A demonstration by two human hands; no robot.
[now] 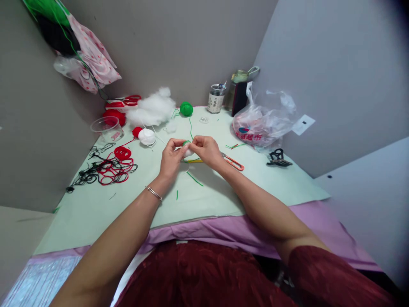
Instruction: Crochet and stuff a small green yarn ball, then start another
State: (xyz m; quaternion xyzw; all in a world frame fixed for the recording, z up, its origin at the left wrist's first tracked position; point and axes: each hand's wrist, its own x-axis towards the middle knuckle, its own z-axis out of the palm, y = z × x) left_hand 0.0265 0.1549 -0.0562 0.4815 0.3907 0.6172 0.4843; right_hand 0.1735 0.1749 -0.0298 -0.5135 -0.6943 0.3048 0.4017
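Observation:
Between my two hands is a small green and white yarn piece (188,147), partly covered by the fingers. My left hand (172,157) pinches it from the left side. The fingers of my right hand (206,150) are closed at its right edge; whether they grip the piece or its yarn I cannot tell. A green strand runs from the piece back to a green yarn ball (186,109), and a white strand leads left toward a white yarn ball (147,137). Below the hands lie a yellow stick-like tool (194,161) and an orange-handled cutter (233,162).
Tangled black and red yarn (118,168), a clear plastic cup (108,130), white stuffing (153,107) and red scissors (131,100) occupy the left. At the right are a plastic bag (262,121) and a black hair clip (278,158). A pen jar (215,100) stands behind.

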